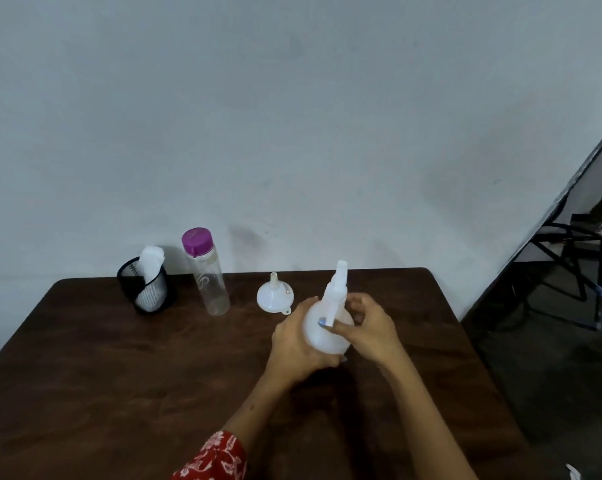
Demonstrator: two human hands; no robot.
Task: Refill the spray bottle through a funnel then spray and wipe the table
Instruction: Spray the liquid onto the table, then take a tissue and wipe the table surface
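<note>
Two hands meet on one white spray bottle [327, 336] standing on the bench [119, 368]. The left hand [297, 348] curls round the bottle's body from the side and below. The right hand [368, 327] has its fingers bent about the neck and spray head, a fingertip against the trigger stem. Just beyond the left hand lies one white funnel [274, 295], mouth down and spout up, apart from the bottle. Farther out to the left stands one clear bottle with a purple cap [207, 271]. Beyond that is one black mesh cup [147, 289] with one white cloth [150, 271] inside.
</note>
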